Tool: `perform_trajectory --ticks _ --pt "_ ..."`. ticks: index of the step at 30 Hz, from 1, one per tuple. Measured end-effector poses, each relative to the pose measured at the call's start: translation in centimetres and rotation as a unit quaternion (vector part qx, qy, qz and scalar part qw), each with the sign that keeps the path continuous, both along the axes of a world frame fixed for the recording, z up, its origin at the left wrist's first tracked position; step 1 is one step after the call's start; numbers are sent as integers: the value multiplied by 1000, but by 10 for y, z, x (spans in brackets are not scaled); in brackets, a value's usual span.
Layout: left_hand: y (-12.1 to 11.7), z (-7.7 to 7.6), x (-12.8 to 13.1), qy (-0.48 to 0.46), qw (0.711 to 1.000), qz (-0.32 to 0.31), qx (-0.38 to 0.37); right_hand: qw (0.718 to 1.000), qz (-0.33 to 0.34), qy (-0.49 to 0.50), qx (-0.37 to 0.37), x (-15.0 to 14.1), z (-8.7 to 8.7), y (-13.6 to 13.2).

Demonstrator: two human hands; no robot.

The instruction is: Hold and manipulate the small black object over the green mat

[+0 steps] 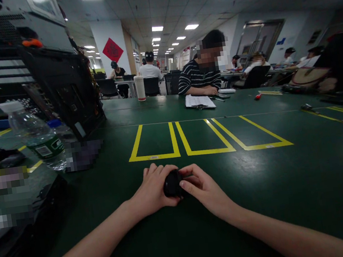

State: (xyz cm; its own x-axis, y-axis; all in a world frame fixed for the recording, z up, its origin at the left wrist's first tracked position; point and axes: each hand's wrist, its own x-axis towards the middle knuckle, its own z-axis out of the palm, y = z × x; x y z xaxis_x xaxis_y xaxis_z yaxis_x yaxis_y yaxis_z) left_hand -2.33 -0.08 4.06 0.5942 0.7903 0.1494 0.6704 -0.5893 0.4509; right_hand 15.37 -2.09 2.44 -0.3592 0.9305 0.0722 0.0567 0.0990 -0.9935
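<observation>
In the head view, my left hand (156,186) is wrapped round a small black object (171,184) with a rounded, glossy side. Its kind cannot be told, as fingers cover much of it. My right hand (203,187) curls in from the right, thumb and fingertips closed on the object's right edge. Both hands are low over the green tabletop (233,205), just in front of yellow tape outlines (154,157).
At the left stand a dark computer chassis (63,84) and a plastic bottle (36,134). Across the table a person in a striped top (199,75) leans over papers (199,101). A white cup (140,88) stands at the far edge; a red item (258,96) lies farther right.
</observation>
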Motion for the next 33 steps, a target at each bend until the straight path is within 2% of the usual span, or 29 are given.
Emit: perform_trajectory --ticks 3,8,17,22,25,29,33 --pt "0 0 0 -2 1000 -2 -1 999 13 -34 -14 1 1 0" --pt "0 0 1 -3 1000 1 -4 997 27 -67 27 1 1 -5" --pt "0 1 -1 -4 1000 0 -8 999 -1 -32 22 -1 -2 1" --pt "0 0 0 -9 1000 -1 -8 998 10 -63 8 1 -2 1" --pt "1 -1 1 -8 1000 3 -3 997 24 -67 28 2 0 -3" --pt "1 -1 1 0 1000 7 5 997 3 -58 49 0 0 -4" --pt "0 1 0 -3 1000 3 -4 999 -1 -31 27 0 -1 1"
